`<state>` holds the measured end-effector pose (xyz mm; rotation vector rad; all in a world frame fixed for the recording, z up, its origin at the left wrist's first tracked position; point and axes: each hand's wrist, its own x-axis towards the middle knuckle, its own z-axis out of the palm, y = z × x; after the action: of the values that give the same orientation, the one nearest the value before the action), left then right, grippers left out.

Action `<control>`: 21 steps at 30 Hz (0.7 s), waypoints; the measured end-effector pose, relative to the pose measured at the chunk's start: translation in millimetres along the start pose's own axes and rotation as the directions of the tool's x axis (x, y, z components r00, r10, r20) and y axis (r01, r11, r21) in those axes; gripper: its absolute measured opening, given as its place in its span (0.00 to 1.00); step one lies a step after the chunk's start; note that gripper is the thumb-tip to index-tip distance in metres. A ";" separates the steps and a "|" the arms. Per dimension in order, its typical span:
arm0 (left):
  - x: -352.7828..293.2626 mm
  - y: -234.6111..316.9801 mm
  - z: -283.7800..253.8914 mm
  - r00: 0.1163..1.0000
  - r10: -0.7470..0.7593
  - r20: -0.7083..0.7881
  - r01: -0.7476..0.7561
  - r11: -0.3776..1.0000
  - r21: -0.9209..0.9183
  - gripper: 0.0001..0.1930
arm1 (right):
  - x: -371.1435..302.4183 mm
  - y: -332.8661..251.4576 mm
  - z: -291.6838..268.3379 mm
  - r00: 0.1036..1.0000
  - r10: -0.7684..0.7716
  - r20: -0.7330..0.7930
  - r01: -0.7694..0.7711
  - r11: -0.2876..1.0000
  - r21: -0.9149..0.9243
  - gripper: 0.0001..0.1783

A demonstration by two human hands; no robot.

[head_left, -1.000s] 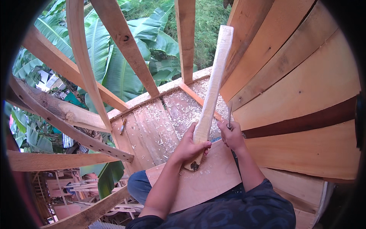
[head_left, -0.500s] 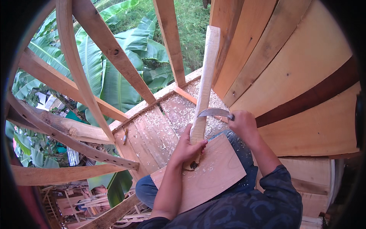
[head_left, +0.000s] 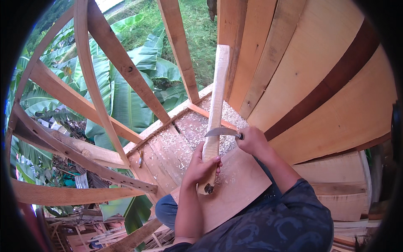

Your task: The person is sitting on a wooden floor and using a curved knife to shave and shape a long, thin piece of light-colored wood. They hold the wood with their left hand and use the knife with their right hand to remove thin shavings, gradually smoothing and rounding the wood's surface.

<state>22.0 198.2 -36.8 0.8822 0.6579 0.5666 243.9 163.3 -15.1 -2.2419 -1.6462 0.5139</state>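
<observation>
The left hand [head_left: 202,167] is closed around the near part of a long, pale piece of wood [head_left: 218,92], with its thumb laid across the wood and the fingertips showing at the right edge. This piece of wood is in the middle of the scene, standing a little tilted: its far end points away from the person, and its near end, which has a dark spot [head_left: 209,188], is above the board [head_left: 235,185] on the lap. Whether this end touches the board, I cannot tell. The right hand [head_left: 252,142] is folded in a fist around the handle of a curved knife [head_left: 221,132], to the right of the wood. The blade points to the left and crosses over the wood, just beyond the left hand; how deep the edge goes in, I cannot see. The two hands are near each other but apart. Many light shavings [head_left: 235,115] are scattered on the plank floor [head_left: 161,155] at the far side, and an orange-brown strip [head_left: 199,110] lies there, passing behind the wood. On the left part of the floor lies a small pen-like object [head_left: 141,158]. Wide boards [head_left: 302,75] rise at the right, with one dark brown strip [head_left: 327,92] among them, and large green leaves [head_left: 130,101] are seen at the far left, behind the slats [head_left: 126,61].
</observation>
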 end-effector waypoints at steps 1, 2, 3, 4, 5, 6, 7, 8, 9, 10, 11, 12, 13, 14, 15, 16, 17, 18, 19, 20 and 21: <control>-9.8 0.5 -1.5 0.999 -0.028 0.027 0.028 1.000 0.004 0.37 | -4.1 0.4 3.0 1.000 0.005 0.013 -0.005 1.000 0.016 0.13; -23.2 -0.2 0.0 0.999 -0.036 0.020 0.036 0.999 0.005 0.35 | -11.9 -4.7 1.9 0.999 0.001 0.054 0.000 1.000 -0.006 0.14; -35.8 -0.6 3.7 0.999 -0.042 0.010 0.042 0.999 0.008 0.34 | -22.1 -10.8 -4.9 0.995 -0.006 0.096 0.009 1.000 -0.027 0.15; -48.4 -1.5 6.9 0.999 -0.048 -0.002 0.048 0.999 0.011 0.33 | -28.8 -14.0 -5.9 0.990 -0.015 0.138 0.021 0.999 -0.047 0.16; -63.7 -7.3 10.8 0.993 -0.103 -0.052 0.102 0.994 -0.035 0.33 | -36.6 -11.8 -1.6 0.975 -0.035 0.220 0.040 0.999 -0.019 0.18; -73.7 -10.4 10.4 0.991 -0.124 -0.042 0.123 0.992 -0.029 0.33 | -41.3 -11.2 -0.1 0.966 -0.038 0.255 0.053 0.997 -0.052 0.18; -82.1 -13.0 9.3 0.989 -0.145 -0.033 0.145 0.989 -0.025 0.34 | -46.4 -11.8 -3.1 0.956 -0.041 0.290 0.068 0.994 -0.084 0.18; -89.4 -16.0 11.5 0.984 -0.180 -0.010 0.180 0.983 -0.023 0.34 | -55.9 -12.5 -9.2 0.945 -0.024 0.326 0.066 0.991 -0.119 0.18; -97.8 -16.9 15.5 0.976 -0.215 -0.031 0.211 0.974 -0.084 0.33 | -62.2 -13.1 -9.3 0.928 -0.021 0.373 0.077 0.988 -0.134 0.18; -105.9 -19.3 15.3 0.962 -0.269 -0.040 0.265 0.961 -0.075 0.32 | -66.4 -14.0 -9.6 0.908 -0.017 0.419 0.087 0.985 -0.149 0.17; -112.2 -20.4 17.8 0.948 -0.316 -0.038 0.314 0.947 -0.063 0.32 | -71.1 -11.8 -16.0 0.892 -0.008 0.453 0.094 0.981 -0.168 0.16; -118.6 -20.8 16.1 0.933 -0.356 -0.044 0.354 0.934 -0.049 0.31 | -72.1 -12.6 -19.1 0.886 0.004 0.463 0.096 0.977 -0.192 0.15; -124.6 -21.7 15.8 0.920 -0.391 -0.035 0.388 0.919 -0.068 0.30 | -73.3 -12.5 -22.2 0.881 0.018 0.473 0.096 0.972 -0.216 0.14; -130.2 -22.6 15.5 0.907 -0.421 -0.026 0.418 0.905 -0.085 0.30 | -75.0 -11.8 -22.7 0.877 0.029 0.480 0.100 0.965 -0.241 0.13; -134.6 -24.4 15.4 0.892 -0.452 -0.014 0.448 0.888 -0.102 0.29 | -78.9 -10.2 -20.9 0.866 0.031 0.499 0.097 0.969 -0.228 0.13; -137.4 -28.6 14.0 0.888 -0.459 -0.004 0.457 0.884 -0.096 0.28 | -84.0 -8.4 -18.8 0.854 0.033 0.519 0.092 0.972 -0.214 0.12; -140.6 -33.3 10.8 0.885 -0.465 0.003 0.463 0.882 -0.090 0.27 | -88.4 -8.0 -15.9 0.843 0.032 0.537 0.091 0.975 -0.201 0.12; -143.5 -36.5 9.0 0.882 -0.471 0.011 0.470 0.879 -0.084 0.27 | -92.8 -7.0 -11.8 0.833 0.022 0.552 0.094 0.979 -0.181 0.12; -146.5 -37.9 9.2 0.879 -0.477 -0.002 0.475 0.876 -0.078 0.26 | -97.5 -5.5 -7.1 0.824 0.012 0.566 0.097 0.982 -0.162 0.12; -150.3 -39.1 9.6 0.880 -0.475 -0.027 0.472 0.878 -0.074 0.26 | -99.4 -5.6 -2.6 0.814 -0.012 0.581 0.113 0.984 -0.138 0.12; -154.0 -40.2 10.1 0.880 -0.473 -0.051 0.469 0.880 -0.070 0.26 | -100.4 -6.6 0.7 0.826 -0.006 0.564 0.106 0.984 -0.145 0.12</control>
<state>-66.5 66.4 -22.3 0.6191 0.8809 0.1715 210.4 69.3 -2.6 -2.2837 -2.0939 1.1515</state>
